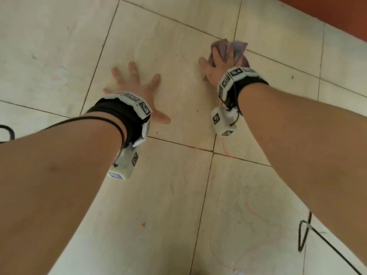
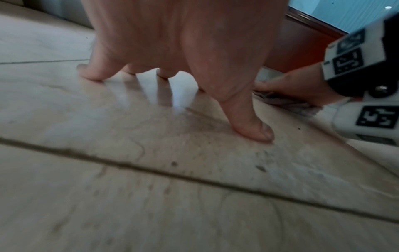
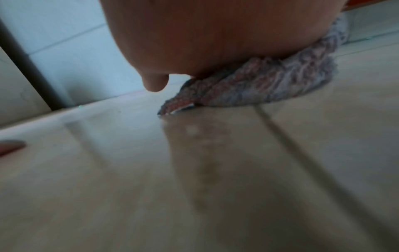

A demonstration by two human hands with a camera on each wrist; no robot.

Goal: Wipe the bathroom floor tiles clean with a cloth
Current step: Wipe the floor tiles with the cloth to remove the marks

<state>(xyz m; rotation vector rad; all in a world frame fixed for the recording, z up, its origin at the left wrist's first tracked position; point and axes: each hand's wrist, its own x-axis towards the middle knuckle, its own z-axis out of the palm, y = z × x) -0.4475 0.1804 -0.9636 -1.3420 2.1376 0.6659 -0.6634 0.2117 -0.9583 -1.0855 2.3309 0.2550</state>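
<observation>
A bunched purple-grey cloth (image 1: 239, 49) lies on the beige floor tiles (image 1: 174, 44) near the red-brown wall base. My right hand (image 1: 216, 63) presses down on it, and folds of cloth rise between the fingers that grip it. The right wrist view shows the palm (image 3: 183, 42) sitting on the cloth (image 3: 259, 87), with the thumb hanging free beside it. My left hand (image 1: 147, 94) is spread flat on the tile to the left, holding nothing. Its fingertips and thumb (image 2: 250, 124) touch the floor, and the cloth (image 2: 280, 100) shows under the right hand (image 2: 298, 88).
Dark grout lines (image 1: 204, 191) cross the floor. Faint red scribbles (image 1: 226, 150) and grey smudges mark the near tiles. A black cable (image 1: 305, 235) lies at the lower right and another (image 1: 9, 132) at the left edge. A red-brown wall base (image 1: 337, 14) borders the far right.
</observation>
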